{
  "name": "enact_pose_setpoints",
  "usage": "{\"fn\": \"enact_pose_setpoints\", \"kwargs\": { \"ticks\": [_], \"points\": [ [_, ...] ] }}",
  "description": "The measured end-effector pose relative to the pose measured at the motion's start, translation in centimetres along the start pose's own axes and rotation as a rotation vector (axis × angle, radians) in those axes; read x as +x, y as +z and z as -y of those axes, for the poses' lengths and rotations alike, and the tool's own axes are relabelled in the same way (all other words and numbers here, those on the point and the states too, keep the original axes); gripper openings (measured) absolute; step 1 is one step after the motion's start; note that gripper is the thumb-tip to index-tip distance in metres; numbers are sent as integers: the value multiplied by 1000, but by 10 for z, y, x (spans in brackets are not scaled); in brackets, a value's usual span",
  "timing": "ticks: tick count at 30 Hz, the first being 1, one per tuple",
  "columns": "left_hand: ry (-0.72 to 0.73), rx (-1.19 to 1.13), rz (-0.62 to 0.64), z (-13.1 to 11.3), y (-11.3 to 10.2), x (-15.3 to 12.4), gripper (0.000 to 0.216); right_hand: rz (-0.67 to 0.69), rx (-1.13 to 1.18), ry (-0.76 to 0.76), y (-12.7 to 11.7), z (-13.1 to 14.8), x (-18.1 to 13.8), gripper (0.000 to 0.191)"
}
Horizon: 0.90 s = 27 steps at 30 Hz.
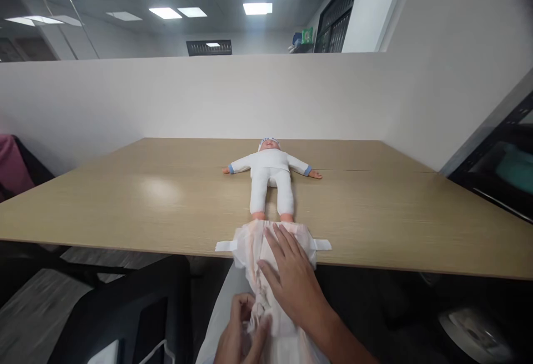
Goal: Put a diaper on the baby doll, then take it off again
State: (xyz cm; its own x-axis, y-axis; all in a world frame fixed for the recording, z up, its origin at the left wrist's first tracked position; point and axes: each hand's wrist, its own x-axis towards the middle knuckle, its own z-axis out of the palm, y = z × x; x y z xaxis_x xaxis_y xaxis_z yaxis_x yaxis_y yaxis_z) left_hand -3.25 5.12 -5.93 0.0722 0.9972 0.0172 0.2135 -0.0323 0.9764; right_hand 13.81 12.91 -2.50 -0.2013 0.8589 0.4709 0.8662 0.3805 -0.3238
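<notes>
At the far left, a dark pink cushion or chair back (10, 166) sits beyond the desk (125, 203). Lower down, a black chair (125, 308) stands below the desk's near edge. The left hand (241, 333) is below that edge, its grip pinching the gathered lower end of a white diaper (250, 247). The diaper drapes over the desk's near edge, side tabs spread out flat on the wood. Just beyond it a doll (271, 178) in white clothes lies on its back, feet touching the diaper's top edge. The right hand (293, 278) rests flat on the diaper, fingers spread, not gripping. At the far right stands a dark cabinet (499, 169).
</notes>
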Motion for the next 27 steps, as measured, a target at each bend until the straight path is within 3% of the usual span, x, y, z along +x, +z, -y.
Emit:
{"fn": "enact_pose_setpoints", "kwargs": {
  "ticks": [4, 7, 9, 13, 15, 17, 19, 24, 27],
  "points": [
    [325, 391, -32, -20, -51, 45, 20, 21, 0, -15, 14, -5, -5, 63],
    [607, 587, -98, -45, -83, 117, 11, 14, 3, -8, 14, -4, -7, 62],
    [750, 753, -34, -64, -91, 172, 29, 14, 10, -7, 11, -2, -6, 62],
    [930, 1154, 423, -98, -73, 252, 93, 27, 31, 21, 7, 0, -5, 59],
    [1019, 1264, 619, -110, -55, 269, 115, 34, 45, 30, 7, 0, -5, 58],
    [1084, 1313, 734, -116, -38, 276, 126, 38, 50, 29, 7, 0, -5, 55],
    [1140, 1298, 772, -118, -25, 279, 116, 44, 44, 31, 7, 1, -6, 53],
    [1277, 1023, 773, -109, -6, 294, 41, 36, 41, 24, 7, -1, -6, 53],
    [1266, 901, 785, -109, -1, 303, 29, 26, 36, -12, 5, -6, -5, 59]
  ]
}}
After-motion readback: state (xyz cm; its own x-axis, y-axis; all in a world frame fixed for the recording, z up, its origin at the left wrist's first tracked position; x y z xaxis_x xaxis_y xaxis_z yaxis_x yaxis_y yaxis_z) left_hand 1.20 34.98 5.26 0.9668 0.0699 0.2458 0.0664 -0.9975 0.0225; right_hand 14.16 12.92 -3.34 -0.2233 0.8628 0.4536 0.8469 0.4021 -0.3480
